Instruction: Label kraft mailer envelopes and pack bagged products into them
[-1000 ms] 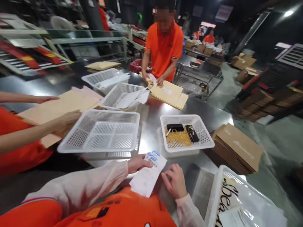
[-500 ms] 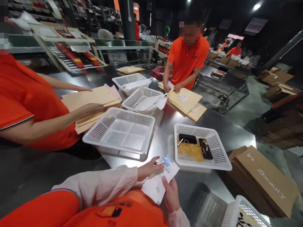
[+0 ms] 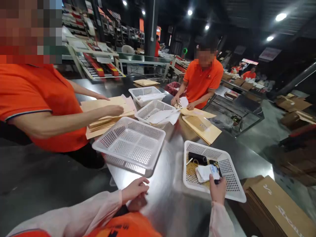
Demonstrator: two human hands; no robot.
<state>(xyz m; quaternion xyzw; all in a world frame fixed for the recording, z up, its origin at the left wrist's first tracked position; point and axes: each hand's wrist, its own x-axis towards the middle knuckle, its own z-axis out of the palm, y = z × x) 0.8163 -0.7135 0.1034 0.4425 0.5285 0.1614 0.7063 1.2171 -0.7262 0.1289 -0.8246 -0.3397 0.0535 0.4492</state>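
Note:
My right hand (image 3: 218, 189) reaches into a white perforated basket (image 3: 230, 171) on the metal table. Its thumb and fingers pinch the near edge of a small stack of white paper slips (image 3: 204, 173) with blue print. Under and around the slips lie yellow rubber bands (image 3: 191, 168), a black phone-like object (image 3: 197, 158) and another dark item partly covered by the paper. My left hand (image 3: 135, 190) hovers at the table's near edge, holding nothing, its fingers loosely bent and apart.
An upturned-looking white basket (image 3: 129, 168) stands at centre left, with two smaller baskets behind it. Two co-workers in orange shirts (image 3: 204, 79) handle tan padded envelopes (image 3: 202, 128). Flattened cardboard (image 3: 278, 204) is stacked at the right.
My right hand has carried the slips from in front of my body into the right basket. My left hand has let go of them and moved left. The view has shifted.

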